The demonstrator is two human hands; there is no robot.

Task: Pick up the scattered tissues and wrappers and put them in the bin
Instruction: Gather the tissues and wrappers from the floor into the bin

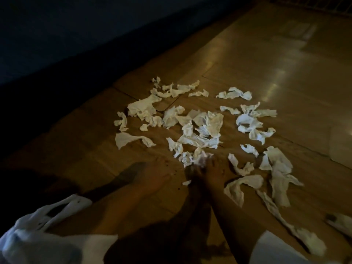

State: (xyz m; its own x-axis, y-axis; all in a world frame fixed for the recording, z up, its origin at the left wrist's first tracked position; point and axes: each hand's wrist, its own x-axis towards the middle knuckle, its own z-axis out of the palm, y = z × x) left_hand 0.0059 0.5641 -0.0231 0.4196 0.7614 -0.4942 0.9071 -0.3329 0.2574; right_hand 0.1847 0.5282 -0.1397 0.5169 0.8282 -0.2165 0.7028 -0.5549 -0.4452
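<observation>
Dimly: right hand (213,173) touches crumpled tissue (197,159); left hand (157,174) alongside, over floor (285,60).

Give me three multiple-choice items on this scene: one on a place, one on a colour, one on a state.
1. The tissues lie on: A. a wooden floor; B. a table; C. a bed.
2. Their colour is: A. red; B. white; C. green.
3. They are: A. neatly stacked; B. boxed; C. crumpled and scattered.

Answers: 1 A, plank seams run under the pieces; 2 B, every piece shows white against the brown boards; 3 C, each piece is creased and they lie loosely strewn.
</observation>
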